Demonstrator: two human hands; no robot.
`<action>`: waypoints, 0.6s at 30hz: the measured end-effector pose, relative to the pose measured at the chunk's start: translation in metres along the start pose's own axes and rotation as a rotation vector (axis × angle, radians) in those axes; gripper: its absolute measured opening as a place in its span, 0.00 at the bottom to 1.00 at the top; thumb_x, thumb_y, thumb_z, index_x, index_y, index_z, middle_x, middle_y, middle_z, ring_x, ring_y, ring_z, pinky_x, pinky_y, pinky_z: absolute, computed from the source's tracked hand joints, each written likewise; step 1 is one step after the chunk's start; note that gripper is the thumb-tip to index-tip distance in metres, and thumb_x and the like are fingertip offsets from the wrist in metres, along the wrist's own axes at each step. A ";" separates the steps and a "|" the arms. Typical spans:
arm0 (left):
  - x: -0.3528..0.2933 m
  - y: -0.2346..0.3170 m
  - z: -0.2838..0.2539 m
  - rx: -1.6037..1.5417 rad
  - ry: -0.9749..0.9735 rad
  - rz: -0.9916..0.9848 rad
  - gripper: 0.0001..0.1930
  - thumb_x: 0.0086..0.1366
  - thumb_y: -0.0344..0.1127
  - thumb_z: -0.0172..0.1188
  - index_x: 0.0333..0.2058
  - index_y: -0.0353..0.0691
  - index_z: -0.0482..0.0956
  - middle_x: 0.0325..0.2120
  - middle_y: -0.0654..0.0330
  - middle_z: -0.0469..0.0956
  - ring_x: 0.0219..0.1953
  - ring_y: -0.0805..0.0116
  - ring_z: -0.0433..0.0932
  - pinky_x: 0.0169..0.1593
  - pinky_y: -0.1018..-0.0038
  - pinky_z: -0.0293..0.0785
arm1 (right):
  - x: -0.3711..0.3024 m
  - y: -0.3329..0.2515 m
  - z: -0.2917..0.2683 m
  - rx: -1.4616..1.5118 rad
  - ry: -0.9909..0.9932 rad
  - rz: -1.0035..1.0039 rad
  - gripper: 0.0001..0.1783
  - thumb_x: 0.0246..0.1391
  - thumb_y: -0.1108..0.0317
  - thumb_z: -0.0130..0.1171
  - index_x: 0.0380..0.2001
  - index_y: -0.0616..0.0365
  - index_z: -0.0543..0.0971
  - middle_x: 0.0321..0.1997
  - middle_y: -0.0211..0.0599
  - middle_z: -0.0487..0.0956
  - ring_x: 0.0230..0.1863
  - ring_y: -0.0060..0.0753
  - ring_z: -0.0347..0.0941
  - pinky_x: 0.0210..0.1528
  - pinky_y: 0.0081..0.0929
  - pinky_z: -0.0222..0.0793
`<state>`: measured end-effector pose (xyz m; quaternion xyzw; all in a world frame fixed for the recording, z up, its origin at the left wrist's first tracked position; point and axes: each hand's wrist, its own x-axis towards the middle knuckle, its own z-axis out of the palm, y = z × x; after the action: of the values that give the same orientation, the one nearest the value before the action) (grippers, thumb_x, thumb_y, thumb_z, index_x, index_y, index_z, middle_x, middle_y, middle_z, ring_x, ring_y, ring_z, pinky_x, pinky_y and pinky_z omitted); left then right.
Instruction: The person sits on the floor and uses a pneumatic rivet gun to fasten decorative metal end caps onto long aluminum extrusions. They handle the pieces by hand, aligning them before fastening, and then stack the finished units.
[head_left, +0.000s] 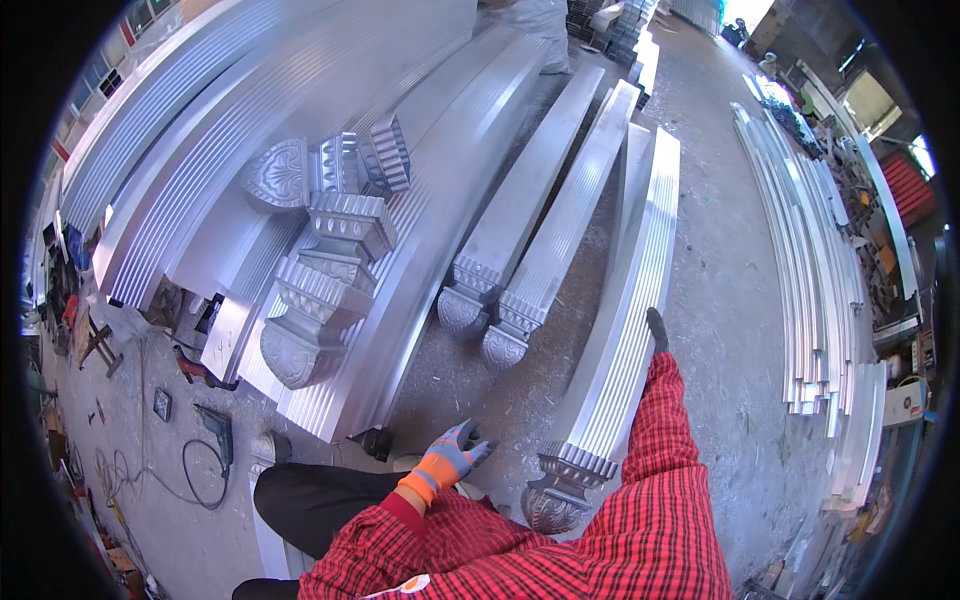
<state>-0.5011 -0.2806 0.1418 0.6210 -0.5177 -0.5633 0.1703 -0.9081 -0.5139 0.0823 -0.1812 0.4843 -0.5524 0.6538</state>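
Observation:
A long silver fluted metal column (640,260) lies just right of centre, its far end pointing away from me. At its near end sits an ornate moulded metal cap (555,500), close to my legs. My right hand (657,331), in a dark glove, is against the column's right edge; its fingers are mostly hidden. My left hand (448,460), in an orange and grey glove, is over my knee with fingers apart and nothing in it. Two similar capped columns, a left one (530,180) and a right one (575,210), lie beyond it.
Several loose ornate metal caps (315,300) rest on a stack of fluted metal sheets (400,290) at left. A corded power drill (215,425) and its cable lie on the floor at lower left. Long thin metal strips (800,270) lie along the right.

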 end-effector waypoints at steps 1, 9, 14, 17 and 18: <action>-0.010 -0.007 -0.006 -0.019 0.015 0.020 0.36 0.58 0.55 0.61 0.57 0.33 0.66 0.49 0.46 0.75 0.51 0.56 0.75 0.54 0.69 0.69 | -0.024 0.010 0.039 0.170 -0.092 0.118 0.26 0.52 0.53 0.60 0.50 0.57 0.75 0.42 0.40 0.81 0.38 0.36 0.79 0.44 0.35 0.78; -0.030 -0.034 0.009 -0.110 -0.078 0.076 0.37 0.58 0.55 0.61 0.56 0.30 0.66 0.46 0.44 0.76 0.49 0.58 0.76 0.52 0.70 0.70 | -0.056 -0.030 -0.020 -0.069 0.032 -0.137 0.32 0.48 0.54 0.63 0.55 0.58 0.70 0.40 0.42 0.79 0.36 0.37 0.79 0.38 0.35 0.79; -0.034 0.000 0.017 -0.087 -0.071 0.082 0.36 0.57 0.53 0.63 0.56 0.32 0.67 0.45 0.46 0.78 0.48 0.61 0.77 0.51 0.71 0.70 | -0.098 -0.074 -0.075 -0.054 0.072 -0.180 0.36 0.47 0.50 0.64 0.55 0.60 0.69 0.42 0.44 0.78 0.38 0.39 0.78 0.40 0.36 0.79; -0.048 -0.006 0.009 -0.008 -0.060 0.046 0.33 0.59 0.49 0.63 0.55 0.32 0.68 0.47 0.46 0.76 0.48 0.60 0.77 0.51 0.71 0.71 | -0.144 -0.057 -0.055 -0.076 0.143 -0.050 0.38 0.44 0.48 0.65 0.54 0.62 0.69 0.42 0.46 0.78 0.39 0.42 0.78 0.42 0.39 0.78; -0.045 -0.026 0.009 -0.135 -0.057 0.007 0.32 0.59 0.50 0.63 0.55 0.32 0.69 0.46 0.45 0.77 0.48 0.60 0.77 0.50 0.70 0.71 | -0.148 -0.057 -0.050 -0.047 0.124 -0.035 0.38 0.44 0.48 0.65 0.54 0.62 0.70 0.42 0.46 0.78 0.39 0.44 0.78 0.42 0.40 0.78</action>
<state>-0.4893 -0.2293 0.1423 0.5901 -0.4854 -0.6137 0.1990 -0.9696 -0.3849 0.1667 -0.1704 0.5333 -0.5624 0.6085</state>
